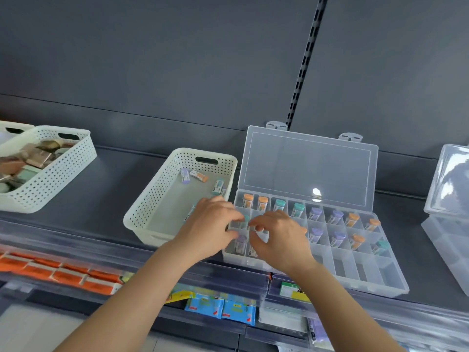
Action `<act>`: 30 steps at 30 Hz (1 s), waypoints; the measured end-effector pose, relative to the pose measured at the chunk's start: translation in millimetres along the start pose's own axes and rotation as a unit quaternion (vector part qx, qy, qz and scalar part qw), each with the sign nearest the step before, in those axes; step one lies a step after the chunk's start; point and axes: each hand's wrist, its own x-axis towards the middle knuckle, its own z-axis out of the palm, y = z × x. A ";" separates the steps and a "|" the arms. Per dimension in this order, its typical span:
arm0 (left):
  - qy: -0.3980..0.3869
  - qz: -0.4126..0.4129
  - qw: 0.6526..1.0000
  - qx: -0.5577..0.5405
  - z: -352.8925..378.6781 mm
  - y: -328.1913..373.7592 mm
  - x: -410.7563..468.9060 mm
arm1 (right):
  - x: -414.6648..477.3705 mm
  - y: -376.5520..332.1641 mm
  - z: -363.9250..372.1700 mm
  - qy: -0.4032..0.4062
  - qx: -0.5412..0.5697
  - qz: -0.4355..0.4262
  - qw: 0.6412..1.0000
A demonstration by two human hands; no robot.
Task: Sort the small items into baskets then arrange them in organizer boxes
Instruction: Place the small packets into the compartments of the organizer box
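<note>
Stands at a dark shelf [101,189] and reaches with both hands to the left end of a clear organizer box [380,285], its lid [307,168] thrown back against the rear wall. Curls the left hand [213,224] round a teal-capped tube [244,221] at the leftmost compartment of the middle row, fingers above, thumb below. Holds the right hand [279,240] just beside it, fingers bent, thumb and forefinger close together over the neighbouring compartments; cannot tell whether anything is pinched there. Along the back row, capped tubes [279,204] one to a compartment: two orange, two teal, two purple, two orange. In the middle row to the right of the hands, two purple, one orange, one teal. At the left of the front row, a purple-capped tube [239,243], partly hidden by the left thumb; bare compartments to the right. Touching the box's left side, a white perforated basket [152,199] with a few loose tubes [199,176] lying in it. Well apart to the left, a second basket [63,174] of brown and green packets [30,161]. At the right edge, another clear box [446,224]. On the shelf below, orange packs [50,273] and blue packs [220,308].
</note>
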 end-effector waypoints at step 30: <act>-0.194 -0.167 0.962 -0.094 -12.3 -129.5 32.0 | 198.4 -39.4 87.5 -0.271 -0.384 0.012 0.883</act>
